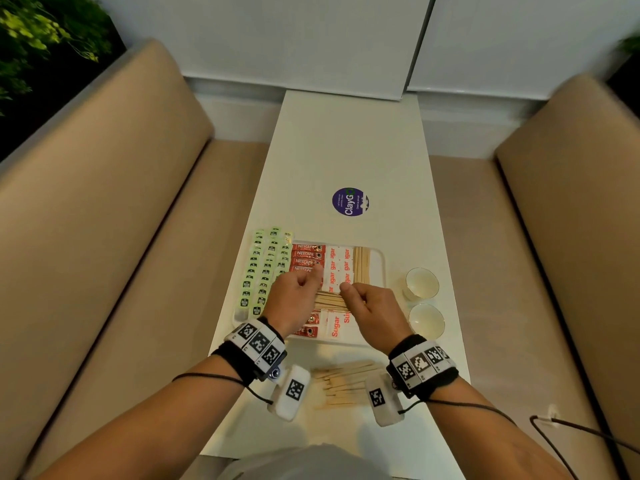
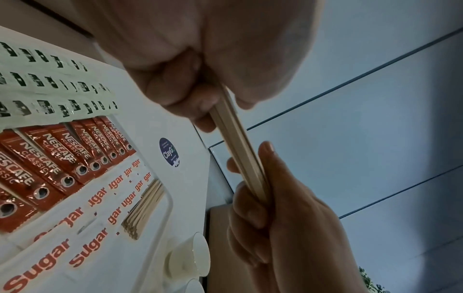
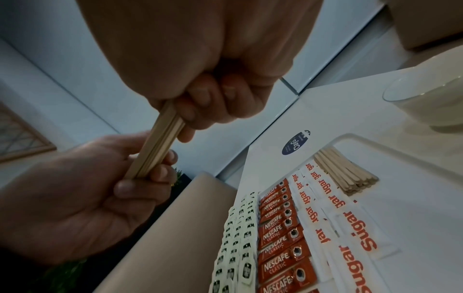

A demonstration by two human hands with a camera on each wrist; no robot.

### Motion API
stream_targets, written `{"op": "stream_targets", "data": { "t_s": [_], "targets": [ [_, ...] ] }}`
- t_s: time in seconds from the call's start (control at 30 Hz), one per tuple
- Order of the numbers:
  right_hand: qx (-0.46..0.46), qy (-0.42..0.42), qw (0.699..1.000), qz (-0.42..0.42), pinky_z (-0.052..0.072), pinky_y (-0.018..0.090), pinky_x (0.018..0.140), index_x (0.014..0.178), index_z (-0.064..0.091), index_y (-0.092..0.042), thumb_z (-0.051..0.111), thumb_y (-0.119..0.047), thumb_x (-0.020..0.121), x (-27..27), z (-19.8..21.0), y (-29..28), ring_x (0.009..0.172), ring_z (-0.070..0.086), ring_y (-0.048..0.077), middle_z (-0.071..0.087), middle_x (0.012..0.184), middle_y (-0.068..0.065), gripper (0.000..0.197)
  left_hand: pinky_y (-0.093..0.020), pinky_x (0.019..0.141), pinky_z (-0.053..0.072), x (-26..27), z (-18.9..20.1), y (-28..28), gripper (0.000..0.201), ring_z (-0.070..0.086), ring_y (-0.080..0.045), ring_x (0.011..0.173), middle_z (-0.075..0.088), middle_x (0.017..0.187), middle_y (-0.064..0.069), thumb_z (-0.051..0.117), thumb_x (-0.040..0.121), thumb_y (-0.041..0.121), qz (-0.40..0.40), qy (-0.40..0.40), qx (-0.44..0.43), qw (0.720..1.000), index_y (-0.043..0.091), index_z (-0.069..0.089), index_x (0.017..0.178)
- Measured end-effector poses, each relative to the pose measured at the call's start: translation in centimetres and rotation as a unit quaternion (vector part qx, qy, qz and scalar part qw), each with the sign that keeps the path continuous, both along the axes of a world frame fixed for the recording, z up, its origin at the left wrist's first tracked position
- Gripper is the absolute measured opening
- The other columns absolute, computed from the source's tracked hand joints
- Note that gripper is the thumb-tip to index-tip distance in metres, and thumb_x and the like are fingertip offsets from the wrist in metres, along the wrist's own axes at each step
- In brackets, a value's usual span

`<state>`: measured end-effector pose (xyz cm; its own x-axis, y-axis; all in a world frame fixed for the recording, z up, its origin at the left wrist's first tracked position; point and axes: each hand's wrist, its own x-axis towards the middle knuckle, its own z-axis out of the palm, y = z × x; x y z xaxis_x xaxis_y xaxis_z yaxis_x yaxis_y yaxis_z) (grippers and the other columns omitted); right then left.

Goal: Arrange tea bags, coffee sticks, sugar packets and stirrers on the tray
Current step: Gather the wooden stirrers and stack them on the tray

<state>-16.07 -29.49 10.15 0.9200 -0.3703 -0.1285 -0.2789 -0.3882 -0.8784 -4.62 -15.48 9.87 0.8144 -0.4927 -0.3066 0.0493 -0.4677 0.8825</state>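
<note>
Head view: left hand and right hand held over the white tray, a bundle of wooden stirrers spanning between them, the grip itself hidden by the knuckles; wrist views fill that in: left-hand fingers curled round one end of the bundle, right-hand fingers and thumb wrapped round the other end, bundle held in the air above the tray, clear of it.

On the tray, left to right: green-tagged tea bags in rows overhanging the left edge; red Nescafe coffee sticks; white sugar packets; a laid stack of stirrers along the right side, ends seen only in the wrist views.

Only the head view shows loose stirrers on the white table near the person; two paper cups right of the tray; purple ClayGo sticker beyond it; beige bench seats either side; hands block the tray's middle.
</note>
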Motion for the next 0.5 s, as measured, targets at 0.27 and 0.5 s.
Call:
{"op": "stream_targets", "data": {
  "t_s": [0.27, 0.5],
  "targets": [
    [-0.039, 0.03, 0.993, 0.106, 0.036, 0.021, 0.057, 0.072, 0.052, -0.028, 0.038, -0.044, 0.107, -0.6, -0.7, 0.4, 0.055, 0.044, 0.004, 0.051, 0.059, -0.014, 0.041, -0.025, 0.045, 0.04, 1.0, 0.1, 0.2, 0.017, 0.05, -0.007, 0.046, 0.063, 0.072, 0.0, 0.045, 0.104, 0.017, 0.005, -0.056, 0.021, 0.998, 0.027, 0.054, 0.113],
    [-0.095, 0.097, 0.976, 0.168, 0.037, 0.015, 0.058, 0.107, 0.061, -0.029, 0.063, -0.056, 0.093, 0.2, -0.2, 1.6, 0.068, 0.056, -0.001, 0.06, 0.08, -0.015, 0.031, -0.031, 0.052, 0.047, 1.5, -0.3, 0.5, 0.013, 0.059, -0.017, 0.06, 0.07, 0.088, -0.001, 0.048, 0.103, 0.023, -0.041, -0.068, 0.03, 0.996, 0.026, 0.058, 0.11]
  ]
}}
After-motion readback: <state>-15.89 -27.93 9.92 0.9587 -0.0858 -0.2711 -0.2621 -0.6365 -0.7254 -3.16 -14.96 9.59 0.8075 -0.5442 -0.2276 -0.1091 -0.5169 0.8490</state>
